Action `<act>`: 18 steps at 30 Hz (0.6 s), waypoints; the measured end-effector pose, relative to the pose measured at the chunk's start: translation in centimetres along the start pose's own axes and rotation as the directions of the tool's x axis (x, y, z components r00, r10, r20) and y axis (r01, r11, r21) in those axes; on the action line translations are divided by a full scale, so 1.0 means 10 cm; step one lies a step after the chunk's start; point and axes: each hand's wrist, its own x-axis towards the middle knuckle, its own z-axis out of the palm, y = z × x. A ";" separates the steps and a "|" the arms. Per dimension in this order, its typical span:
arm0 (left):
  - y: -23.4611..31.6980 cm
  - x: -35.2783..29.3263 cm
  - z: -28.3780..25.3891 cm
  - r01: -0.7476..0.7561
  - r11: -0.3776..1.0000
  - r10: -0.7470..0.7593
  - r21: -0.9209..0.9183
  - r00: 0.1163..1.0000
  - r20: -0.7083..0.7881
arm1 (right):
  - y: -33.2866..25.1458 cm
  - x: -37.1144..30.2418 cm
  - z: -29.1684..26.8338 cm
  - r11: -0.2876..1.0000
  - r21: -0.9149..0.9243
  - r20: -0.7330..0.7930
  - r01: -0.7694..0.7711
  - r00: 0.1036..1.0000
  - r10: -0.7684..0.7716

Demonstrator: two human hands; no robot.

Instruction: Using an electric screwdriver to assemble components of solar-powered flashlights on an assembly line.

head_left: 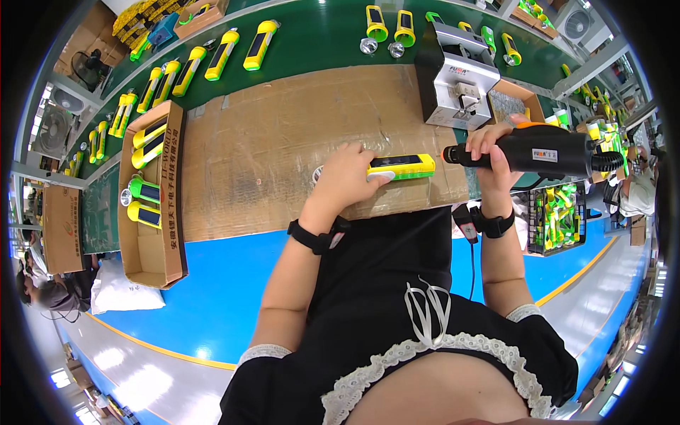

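My left hand [347, 177] is closed over the head end of a yellow flashlight [416, 166] with a dark solar panel. The flashlight lies on its side on a cardboard sheet [269, 134], its tail end toward the right. Gripped in my right hand [494, 152] is a black electric screwdriver [545, 152] with an orange part on top. Its tip points left, a short gap from the flashlight's tail. Whether a screw sits on the tip is too small to tell.
A grey-and-black screw feeder [459, 78] stands at the sheet's far right. An open carton [152, 248] with several flashlights is at the left. More flashlights [223, 54] line the green table [312, 35]. A black crate of yellow-green parts [556, 219] stands below right.
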 end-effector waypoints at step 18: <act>-0.10 0.11 -0.04 0.052 0.995 -0.044 -0.088 0.996 0.083 | 0.16 0.02 -0.07 1.000 0.001 0.113 -0.006 0.994 0.006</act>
